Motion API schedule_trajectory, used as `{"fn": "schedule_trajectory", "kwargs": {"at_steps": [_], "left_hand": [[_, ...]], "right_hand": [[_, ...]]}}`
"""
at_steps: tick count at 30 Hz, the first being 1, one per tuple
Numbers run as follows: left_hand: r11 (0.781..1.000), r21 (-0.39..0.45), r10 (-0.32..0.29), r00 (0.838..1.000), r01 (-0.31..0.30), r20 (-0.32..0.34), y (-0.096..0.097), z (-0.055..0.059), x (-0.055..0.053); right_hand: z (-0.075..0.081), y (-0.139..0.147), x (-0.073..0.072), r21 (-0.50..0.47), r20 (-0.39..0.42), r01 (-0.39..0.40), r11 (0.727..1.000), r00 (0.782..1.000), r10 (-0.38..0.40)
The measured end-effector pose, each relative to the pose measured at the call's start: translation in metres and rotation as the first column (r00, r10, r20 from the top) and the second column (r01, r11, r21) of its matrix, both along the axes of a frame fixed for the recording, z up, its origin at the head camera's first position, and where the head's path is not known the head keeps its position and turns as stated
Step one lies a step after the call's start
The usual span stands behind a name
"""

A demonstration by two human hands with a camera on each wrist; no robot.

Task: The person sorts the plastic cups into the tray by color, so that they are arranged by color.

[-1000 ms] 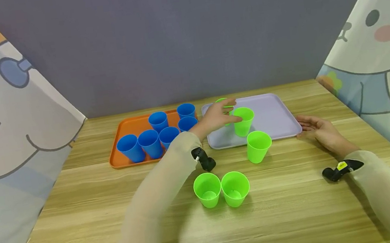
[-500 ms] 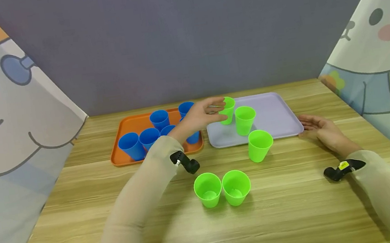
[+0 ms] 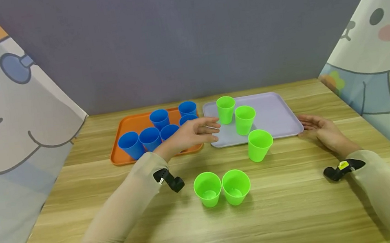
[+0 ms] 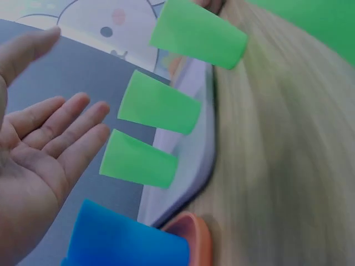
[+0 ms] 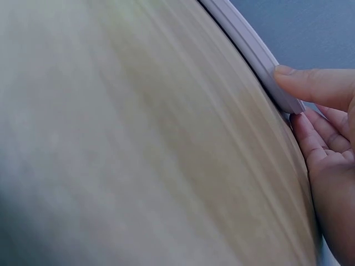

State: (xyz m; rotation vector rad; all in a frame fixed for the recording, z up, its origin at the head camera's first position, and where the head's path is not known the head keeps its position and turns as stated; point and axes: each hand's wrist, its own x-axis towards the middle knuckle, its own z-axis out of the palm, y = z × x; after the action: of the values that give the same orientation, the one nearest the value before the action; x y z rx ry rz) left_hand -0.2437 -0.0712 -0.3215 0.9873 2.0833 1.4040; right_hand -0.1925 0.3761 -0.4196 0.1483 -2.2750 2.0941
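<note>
My left hand [image 3: 194, 133] is in the air over the gap between the two trays, fingers apart, thumb spread, holding nothing. In the left wrist view its palm faces the green cups. Two green cups, a rear one [image 3: 226, 110] and a nearer one [image 3: 245, 120], stand upright on the left part of the lavender tray [image 3: 271, 113]. A third green cup [image 3: 259, 146] stands on the table just before the tray's front edge. My right hand [image 3: 322, 131] holds that tray's front right corner, thumb against the rim [image 5: 266, 83] and fingertips close around the corner.
An orange tray [image 3: 119, 150] at the left bears several upright blue cups [image 3: 130, 145], some partly behind my left hand. Two more green cups, a left one [image 3: 208, 189] and a right one [image 3: 236, 187], stand side by side nearer me. A grey partition [image 3: 184, 36] rises behind the table.
My left hand has drawn back from the nearer green cup on the lavender tray, moving left and toward me. That cup stays standing there. The right hand has kept its place at the tray's corner.
</note>
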Motion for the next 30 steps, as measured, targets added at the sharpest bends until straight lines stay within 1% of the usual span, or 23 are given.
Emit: {"fn": "schedule_trajectory", "kwargs": {"at_steps": [4, 7, 8, 10, 13, 15, 17, 20, 23, 26, 28, 30], "left_hand": [[0.996, 0.063, -0.07, 0.997, 0.068, 0.03, -0.01, -0.007, 0.005], [0.984, 0.116, -0.142, 0.988, 0.134, 0.068, -0.019, -0.013, 0.01], [0.98, 0.126, -0.166, 0.984, 0.156, 0.071, -0.022, -0.014, 0.011], [0.968, 0.146, -0.219, 0.972, 0.204, 0.089, -0.027, -0.018, 0.015], [0.946, 0.168, -0.296, 0.95, 0.276, 0.104, -0.034, -0.023, 0.019], [0.931, 0.183, -0.339, 0.934, 0.316, 0.114, -0.038, -0.027, 0.022], [0.918, 0.193, -0.371, 0.922, 0.346, 0.112, -0.042, -0.03, 0.025], [0.903, 0.204, -0.404, 0.908, 0.377, 0.111, -0.047, -0.035, 0.031], [0.904, 0.186, -0.413, 0.9, 0.385, 0.143, -0.053, -0.039, 0.037], [0.912, 0.158, -0.402, 0.898, 0.378, 0.177, -0.057, -0.043, 0.042], [0.915, 0.143, -0.397, 0.9, 0.376, 0.177, -0.058, -0.045, 0.045], [0.914, 0.139, -0.401, 0.902, 0.382, 0.161, -0.057, -0.048, 0.047]], "right_hand": [[0.001, 0.0, 0.0, -0.011, -0.003, 0.0, 1.0, 1.0, 0.0], [0.0, 0.0, 0.0, -0.031, -0.008, -0.005, 1.0, 1.0, 0.005], [-0.001, 0.0, 0.0, -0.036, -0.008, -0.006, 0.999, 1.0, 0.005], [-0.002, 0.0, 0.0, -0.041, -0.01, -0.007, 0.999, 1.0, 0.007], [-0.002, 0.0, 0.001, -0.047, -0.014, -0.011, 0.999, 1.0, 0.01], [-0.002, -0.001, 0.001, -0.055, -0.02, -0.016, 0.998, 1.0, 0.015], [-0.002, -0.001, 0.001, -0.067, -0.026, -0.023, 0.998, 0.999, 0.021], [-0.002, -0.002, 0.001, -0.073, -0.033, -0.028, 0.997, 0.999, 0.025], [-0.002, -0.001, 0.0, -0.069, -0.037, -0.028, 0.997, 0.999, 0.026], [-0.002, 0.0, 0.0, -0.066, -0.037, -0.028, 0.997, 0.999, 0.026], [-0.003, 0.0, 0.0, -0.07, -0.031, -0.027, 0.997, 0.999, 0.025], [-0.002, 0.0, 0.0, -0.064, -0.024, -0.021, 0.998, 1.0, 0.02]]}}
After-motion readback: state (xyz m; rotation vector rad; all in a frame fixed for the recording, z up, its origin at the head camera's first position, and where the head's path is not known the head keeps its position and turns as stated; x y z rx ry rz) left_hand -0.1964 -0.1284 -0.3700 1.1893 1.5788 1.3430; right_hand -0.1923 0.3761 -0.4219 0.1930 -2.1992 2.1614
